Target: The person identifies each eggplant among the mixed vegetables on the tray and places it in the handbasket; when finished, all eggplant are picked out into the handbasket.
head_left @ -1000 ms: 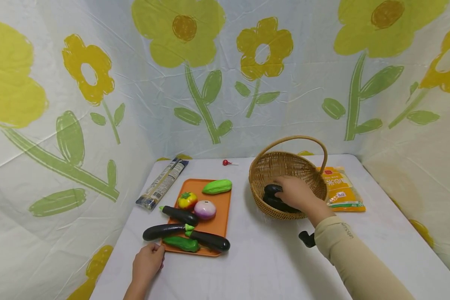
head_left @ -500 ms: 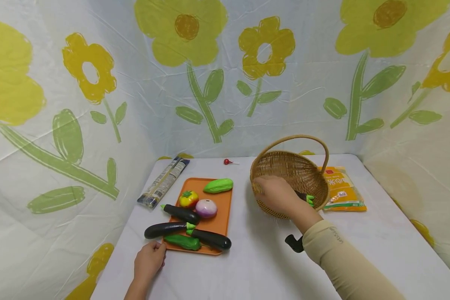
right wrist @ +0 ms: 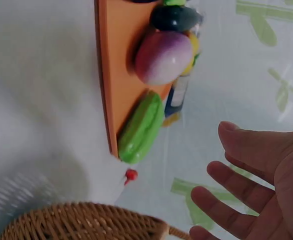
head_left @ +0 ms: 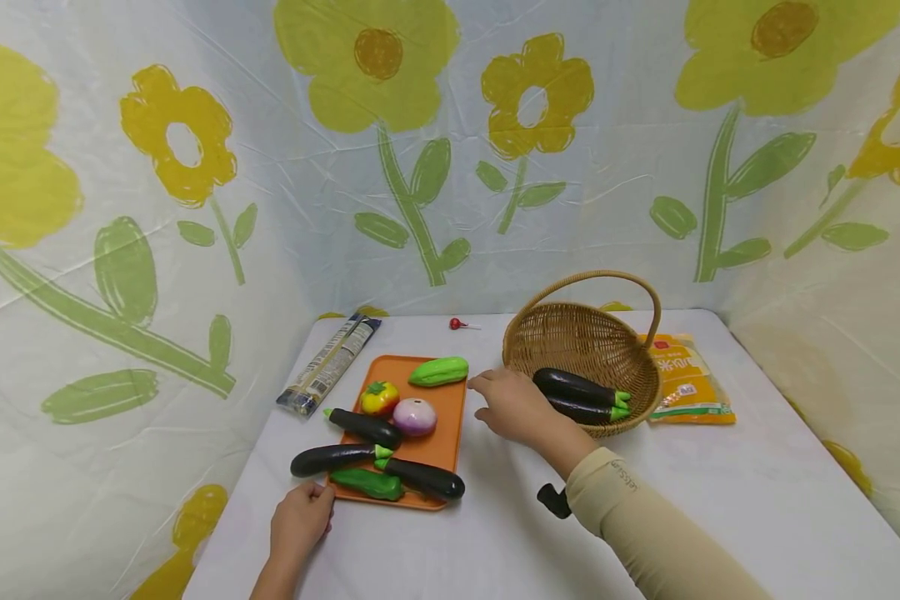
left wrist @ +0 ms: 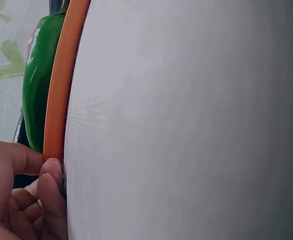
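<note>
My left hand (head_left: 300,521) pinches the near left corner of an orange tray (head_left: 444,421), thumb above and fingers below the rim in the left wrist view. On the tray are a green pepper (head_left: 367,483), a purple onion (head_left: 416,417), a red-yellow tomato-like vegetable (head_left: 379,400), a light green ridged gourd (head_left: 438,372) and eggplants (head_left: 423,479), some overhanging its edge. My right hand (head_left: 521,408) hovers between tray and basket, fingers spread and holding nothing. Inside the wicker basket (head_left: 637,367) lie two eggplants (head_left: 573,386) side by side, green caps toward the right.
A yellow-orange food bag (head_left: 686,383) lies behind the basket's right side. A long clear-and-blue packet (head_left: 330,367) rests left of the tray. Toward the back is a red lollipop (head_left: 457,323). A flowered cloth wall surrounds the white table (head_left: 510,542).
My right hand let go of the eggplant in the basket, came out and moved left toward the tray. The left hand stays on the tray corner.
</note>
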`<state>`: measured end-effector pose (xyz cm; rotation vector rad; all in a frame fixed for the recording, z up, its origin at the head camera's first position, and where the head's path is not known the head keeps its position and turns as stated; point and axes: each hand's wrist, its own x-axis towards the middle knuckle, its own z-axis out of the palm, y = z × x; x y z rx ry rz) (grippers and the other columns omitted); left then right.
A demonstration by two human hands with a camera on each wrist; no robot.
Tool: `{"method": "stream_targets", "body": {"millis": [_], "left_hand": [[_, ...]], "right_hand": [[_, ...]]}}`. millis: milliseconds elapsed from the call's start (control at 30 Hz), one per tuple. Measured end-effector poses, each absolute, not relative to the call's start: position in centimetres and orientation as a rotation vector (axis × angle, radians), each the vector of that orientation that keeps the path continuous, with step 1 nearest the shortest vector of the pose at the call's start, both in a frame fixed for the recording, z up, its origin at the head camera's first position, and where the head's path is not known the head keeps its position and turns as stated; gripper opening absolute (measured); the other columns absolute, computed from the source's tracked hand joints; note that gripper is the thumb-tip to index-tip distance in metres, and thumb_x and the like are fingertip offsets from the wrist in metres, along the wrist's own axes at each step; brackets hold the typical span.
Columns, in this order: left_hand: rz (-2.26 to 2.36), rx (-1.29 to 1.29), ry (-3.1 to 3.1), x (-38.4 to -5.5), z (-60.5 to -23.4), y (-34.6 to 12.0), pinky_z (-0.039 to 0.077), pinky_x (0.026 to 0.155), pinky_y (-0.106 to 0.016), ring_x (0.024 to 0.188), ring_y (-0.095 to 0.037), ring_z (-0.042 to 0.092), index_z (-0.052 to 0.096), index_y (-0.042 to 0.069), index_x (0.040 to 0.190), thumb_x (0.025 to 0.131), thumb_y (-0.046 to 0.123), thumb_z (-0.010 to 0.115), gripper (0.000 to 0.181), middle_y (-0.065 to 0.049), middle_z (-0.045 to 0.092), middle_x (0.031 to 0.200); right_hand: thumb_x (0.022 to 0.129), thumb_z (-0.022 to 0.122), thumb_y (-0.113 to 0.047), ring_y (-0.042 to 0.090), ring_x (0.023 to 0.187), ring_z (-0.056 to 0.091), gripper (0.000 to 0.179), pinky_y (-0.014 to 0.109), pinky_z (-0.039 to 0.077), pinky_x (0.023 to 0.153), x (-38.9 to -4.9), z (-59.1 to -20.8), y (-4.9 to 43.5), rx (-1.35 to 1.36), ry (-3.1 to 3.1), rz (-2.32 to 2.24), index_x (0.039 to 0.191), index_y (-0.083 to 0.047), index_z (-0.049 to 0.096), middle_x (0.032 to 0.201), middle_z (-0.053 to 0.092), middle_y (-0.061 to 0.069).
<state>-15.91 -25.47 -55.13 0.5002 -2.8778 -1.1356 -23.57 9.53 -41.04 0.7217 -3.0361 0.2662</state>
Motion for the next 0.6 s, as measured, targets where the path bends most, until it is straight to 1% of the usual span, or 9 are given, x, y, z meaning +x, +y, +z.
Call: {"method": "stream_targets", "body": {"millis": [167, 400, 600], "left_hand": [[-1.132, 0.5, -2.88, -15.9, -55.2, -25.6, 0.039, 0.057, -0.034, 0.049, -0.015, 0.057, 0.066, 0.006, 0.082, 0.091, 0.02, 0.053, 0.021, 0.004, 0.059, 0.055], [-1.133, 0.508, -2.886, -16.0, -55.3, -25.6, 0.04, 0.056, -0.034, 0.049, -0.014, 0.057, 0.066, 0.006, 0.083, 0.092, 0.021, 0.054, 0.021, 0.004, 0.059, 0.055], [-1.135, 0.526, -2.896, -16.1, -55.4, -25.6, 0.039, 0.056, -0.034, 0.049, -0.015, 0.057, 0.065, 0.007, 0.083, 0.093, 0.022, 0.054, 0.022, 0.003, 0.059, 0.055]], "right_hand": [[0.091, 0.077, -0.027, 0.032, 0.118, 0.061, 0.046, 0.052, 0.044, 0.101, -23.4, -41.7, 8.0, 0.769, -3.055, 0.237, 0.133, -0.012, 0.066, 0.132, 0.065, 0.008], [0.092, 0.076, -0.03, 0.029, 0.113, 0.062, 0.043, 0.049, 0.046, 0.098, -23.4, -43.3, 6.3, 0.823, -3.048, 0.214, 0.131, -0.015, 0.067, 0.13, 0.065, 0.004], [0.092, 0.076, -0.03, 0.028, 0.116, 0.061, 0.044, 0.048, 0.044, 0.1, -23.1, -44.1, 5.1, 0.866, -3.068, 0.204, 0.132, -0.015, 0.066, 0.13, 0.065, 0.005]]}}
